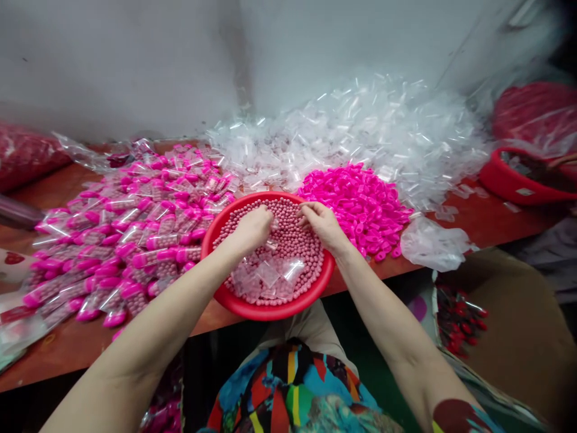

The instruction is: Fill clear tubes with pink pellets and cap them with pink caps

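A red basin (pixel 265 314) sits at the table's front edge, filled with small pink beads (pixel 288 240). Several clear plastic containers (pixel 270 278) lie on the beads at its near side. Over the middle of the basin, my left hand (pixel 256 228) is closed around a clear plastic container (pixel 274 224), mostly hidden by the fingers. At the basin's right side is my right hand (pixel 321 224), its fingers curled together just above the beads. Whatever its fingertips hold is too small to make out.
Bead-filled containers with pink caps (pixel 130 234) spread across the left of the table (pixel 211 319). Loose pink caps (pixel 356 204) are heaped right of the basin, before a large pile of clear containers (pixel 360 132). Another red basin (pixel 518 180) stands far right, above a cardboard box (pixel 509 319).
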Tool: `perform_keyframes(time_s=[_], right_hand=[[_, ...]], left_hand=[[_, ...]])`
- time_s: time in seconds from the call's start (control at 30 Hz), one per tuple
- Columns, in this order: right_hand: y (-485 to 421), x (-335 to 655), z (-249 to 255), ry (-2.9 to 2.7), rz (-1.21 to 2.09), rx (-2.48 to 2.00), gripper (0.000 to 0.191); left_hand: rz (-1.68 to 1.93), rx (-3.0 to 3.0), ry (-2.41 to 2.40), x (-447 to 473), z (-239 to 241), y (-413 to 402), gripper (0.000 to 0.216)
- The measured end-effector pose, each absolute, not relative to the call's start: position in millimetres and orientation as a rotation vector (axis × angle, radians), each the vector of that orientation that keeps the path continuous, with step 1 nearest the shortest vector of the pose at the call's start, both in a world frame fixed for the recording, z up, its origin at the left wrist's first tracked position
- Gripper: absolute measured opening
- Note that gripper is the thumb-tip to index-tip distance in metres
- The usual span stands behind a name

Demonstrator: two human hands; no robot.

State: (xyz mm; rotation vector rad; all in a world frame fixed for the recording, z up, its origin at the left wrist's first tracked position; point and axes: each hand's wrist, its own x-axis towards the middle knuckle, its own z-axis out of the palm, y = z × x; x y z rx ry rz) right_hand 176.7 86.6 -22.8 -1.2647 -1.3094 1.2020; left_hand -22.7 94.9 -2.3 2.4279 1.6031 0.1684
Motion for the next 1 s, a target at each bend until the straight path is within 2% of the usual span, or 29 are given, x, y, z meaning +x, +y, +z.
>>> perform_keyframes(time_s=[0.1,0.3,0.43,0.53,0.7,1.0], right_hand=[[79,223,-21,-1.165,0.965,-1.222,0.027],[49,301,-59,-1.394,0.427,-1.737,0.032],[46,291,-87,-1.583,0.374,-1.803,0.028],[58,271,-95,-1.68,0.306,-1.863,0.027],[78,256,-93,-1.794,0.135,-2.025,0.036],[74,256,-83,-2.092,-0.024,-2.004,0.031]], left_hand=[[0.228,2.338,1.752,-16,-11,105,0.031],[0.305,2.129,1.699,17,-41,110,0.018],[0.38,1.915,1.629,20,-48,111,0.007],[0.441,1.733,1.538,12,-41,108,0.015],[0.643,1.359,1.255,-5,-17,91,0.035],[0.828,0.871,0.852,-26,5,43,0.031]])
